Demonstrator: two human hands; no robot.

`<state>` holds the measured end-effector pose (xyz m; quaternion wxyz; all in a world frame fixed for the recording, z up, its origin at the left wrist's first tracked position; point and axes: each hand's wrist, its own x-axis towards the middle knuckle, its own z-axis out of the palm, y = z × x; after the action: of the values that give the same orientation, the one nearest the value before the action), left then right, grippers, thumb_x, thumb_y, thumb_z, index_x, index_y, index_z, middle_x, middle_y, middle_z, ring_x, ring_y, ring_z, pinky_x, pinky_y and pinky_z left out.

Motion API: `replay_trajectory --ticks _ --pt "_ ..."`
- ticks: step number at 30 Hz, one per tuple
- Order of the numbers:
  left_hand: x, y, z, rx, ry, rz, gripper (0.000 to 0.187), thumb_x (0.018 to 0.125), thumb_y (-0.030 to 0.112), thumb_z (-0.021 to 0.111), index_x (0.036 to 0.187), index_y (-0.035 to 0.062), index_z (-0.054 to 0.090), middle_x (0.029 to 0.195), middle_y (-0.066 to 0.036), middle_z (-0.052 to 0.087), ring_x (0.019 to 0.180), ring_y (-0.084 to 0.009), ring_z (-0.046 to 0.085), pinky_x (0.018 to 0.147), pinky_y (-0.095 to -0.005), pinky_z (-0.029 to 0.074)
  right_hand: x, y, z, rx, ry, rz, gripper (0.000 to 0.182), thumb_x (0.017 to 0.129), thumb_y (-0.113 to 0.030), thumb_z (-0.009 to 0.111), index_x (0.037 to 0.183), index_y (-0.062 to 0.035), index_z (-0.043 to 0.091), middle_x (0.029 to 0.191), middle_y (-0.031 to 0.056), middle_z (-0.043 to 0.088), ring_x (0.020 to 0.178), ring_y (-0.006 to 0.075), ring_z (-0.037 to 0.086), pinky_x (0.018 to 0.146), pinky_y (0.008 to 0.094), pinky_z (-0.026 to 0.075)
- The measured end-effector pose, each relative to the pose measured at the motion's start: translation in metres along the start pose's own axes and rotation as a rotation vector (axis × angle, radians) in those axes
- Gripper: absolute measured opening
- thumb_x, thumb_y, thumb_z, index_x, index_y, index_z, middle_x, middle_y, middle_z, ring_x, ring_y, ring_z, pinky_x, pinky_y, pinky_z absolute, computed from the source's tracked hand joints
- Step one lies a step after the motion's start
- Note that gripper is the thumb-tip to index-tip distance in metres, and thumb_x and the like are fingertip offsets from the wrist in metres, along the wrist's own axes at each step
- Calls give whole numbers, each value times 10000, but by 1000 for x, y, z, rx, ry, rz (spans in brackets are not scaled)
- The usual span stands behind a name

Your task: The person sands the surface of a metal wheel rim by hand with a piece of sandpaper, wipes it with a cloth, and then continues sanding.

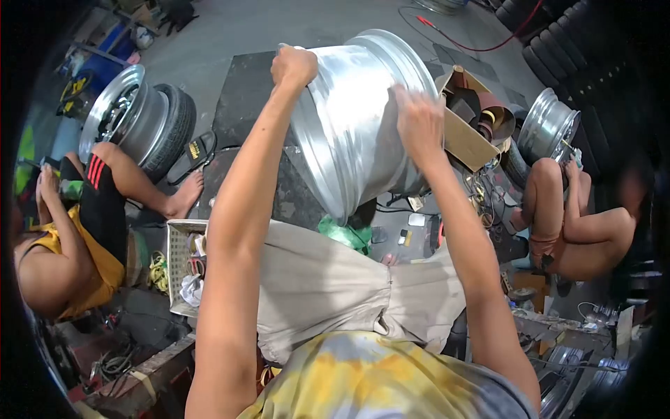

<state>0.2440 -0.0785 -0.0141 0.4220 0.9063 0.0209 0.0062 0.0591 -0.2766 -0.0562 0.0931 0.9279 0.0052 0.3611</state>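
Note:
A shiny bare metal wheel rim point(356, 105) lies on its side in front of my knees, its barrel facing up. My left hand point(293, 65) is closed over the rim's upper left edge. Against the right part of the barrel is my right hand point(420, 124), blurred by motion. Its fingertips are smeared, and whether anything lies under them is hidden. A dark mat or board point(248, 87) shows beneath and behind the rim. Below the rim lies a crumpled green plastic bag point(344, 235).
At right stands a cardboard box point(466, 140) with rolls of abrasive-looking sheet. A white basket point(178, 262) sits by my left leg. Two people sit low on either side, near a rim on a tyre point(171, 129) and another rim point(548, 126). A red hose point(481, 49) crosses the floor.

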Motion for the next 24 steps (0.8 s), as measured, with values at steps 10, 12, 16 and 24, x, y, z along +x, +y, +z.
replay_trajectory --ticks 10,12,16,24 --pt "1 -2 7 28 11 45 451 917 231 594 1215 -96 680 1263 -304 680 1211 -416 663 1056 -459 515 -3 -6 -15 -50 -147 46 349 912 -81 579 1225 -101 732 1001 85 749 1015 269 634 856 477 428" --pt "2 -2 2 -6 16 58 443 917 227 591 1209 -93 682 1266 -303 679 1215 -420 660 1055 -453 516 34 -3 2 -53 -120 -25 379 867 -55 599 1223 -83 725 972 68 723 1019 268 626 838 483 410" --pt "6 -2 -2 -14 14 34 442 918 242 601 1200 -88 686 1253 -288 691 1192 -418 673 1037 -451 529 7 -1 -10 8 -128 -2 345 876 -64 588 1188 -97 729 988 92 734 1009 286 632 870 497 414" --pt "-3 -2 -3 -14 -8 35 425 896 212 608 1202 -68 702 1252 -276 696 1195 -432 665 1037 -452 529 30 -1 8 69 -91 4 364 891 -45 563 1199 -112 744 983 90 738 1007 286 644 885 517 425"
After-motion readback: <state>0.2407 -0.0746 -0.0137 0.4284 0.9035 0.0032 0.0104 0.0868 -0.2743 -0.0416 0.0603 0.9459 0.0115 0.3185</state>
